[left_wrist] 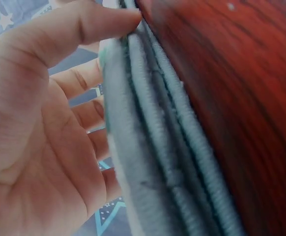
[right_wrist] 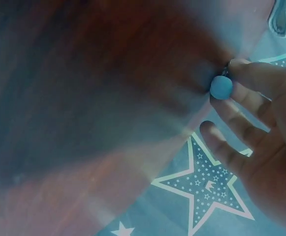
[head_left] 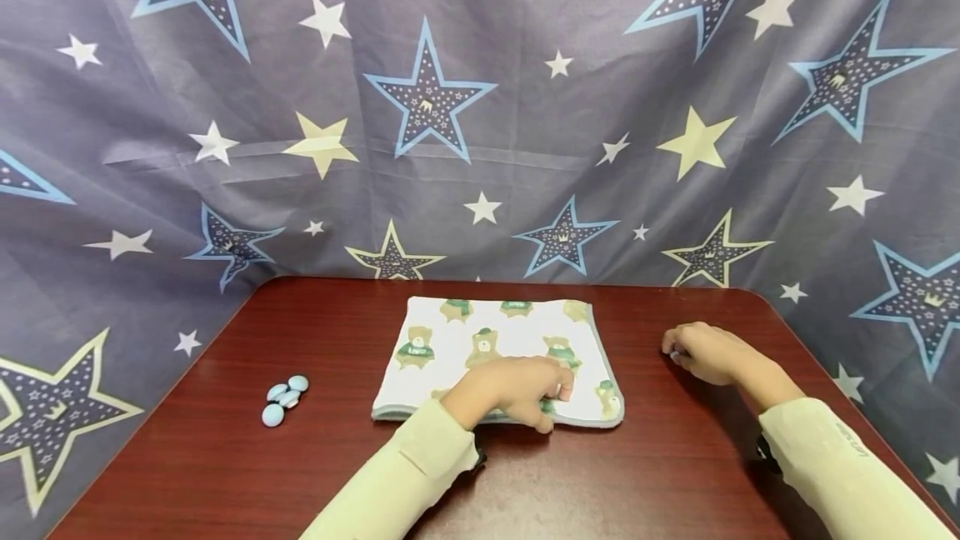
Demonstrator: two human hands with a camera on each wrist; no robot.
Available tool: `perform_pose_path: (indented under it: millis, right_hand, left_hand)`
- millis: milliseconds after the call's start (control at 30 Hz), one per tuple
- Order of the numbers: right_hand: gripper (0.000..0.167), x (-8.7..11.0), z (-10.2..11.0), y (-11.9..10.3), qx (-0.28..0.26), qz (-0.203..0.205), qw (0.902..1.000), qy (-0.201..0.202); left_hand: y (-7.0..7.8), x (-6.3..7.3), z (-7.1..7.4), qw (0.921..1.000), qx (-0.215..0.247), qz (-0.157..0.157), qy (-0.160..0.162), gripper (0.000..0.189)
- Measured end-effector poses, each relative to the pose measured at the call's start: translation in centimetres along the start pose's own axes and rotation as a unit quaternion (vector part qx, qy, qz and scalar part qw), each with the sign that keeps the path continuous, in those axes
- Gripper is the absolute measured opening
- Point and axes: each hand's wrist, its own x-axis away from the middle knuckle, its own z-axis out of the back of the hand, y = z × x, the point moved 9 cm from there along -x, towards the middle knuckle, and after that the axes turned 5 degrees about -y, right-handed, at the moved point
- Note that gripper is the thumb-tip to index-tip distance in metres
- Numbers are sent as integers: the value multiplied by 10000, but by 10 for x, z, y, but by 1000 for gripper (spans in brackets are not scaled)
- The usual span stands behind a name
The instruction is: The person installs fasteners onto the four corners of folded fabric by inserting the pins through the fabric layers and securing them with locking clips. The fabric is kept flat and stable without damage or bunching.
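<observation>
A folded white cloth [head_left: 450, 357] with a bear print and grey-blue edging lies on the table. Over its front right part is my left hand [head_left: 517, 390], fingers on top and thumb down at the front edge. In the left wrist view, that thumb [left_wrist: 108, 24] crosses the stacked edge layers [left_wrist: 157, 123], pinching them against the fingers. My right hand [head_left: 705, 352] is low over the table's right side. Between its thumb and fingers it pinches a small light-blue round piece [right_wrist: 221, 87], mostly hidden in the head view.
Several small light-blue rounded pieces [head_left: 273, 415] lie in a cluster on the left of the dark red wooden table [head_left: 337, 473]. A grey curtain [head_left: 525, 148] with stars hangs behind the table and down along both sides.
</observation>
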Motion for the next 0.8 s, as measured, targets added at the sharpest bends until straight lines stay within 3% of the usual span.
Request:
perform_pose_path:
  millis: [333,500,700,800]
  right_hand:
    - [21,0,12,-8,254,220,9979,545]
    - [21,-3,20,-19,362,387,9961,710]
    - [26,-6,34,-41,452,569,9931,923]
    - [28,-8,42,-55,497,711,9903,1086]
  left_hand:
    - [-5,-3,8,9990,-185,-159,375,3]
    - [-3,-3,16,9966,-372,-174,711,16]
    - [-3,1,31,9907,-517,-133,1254,7]
    - [-11,4,35,9903,-407,-35,1329,11]
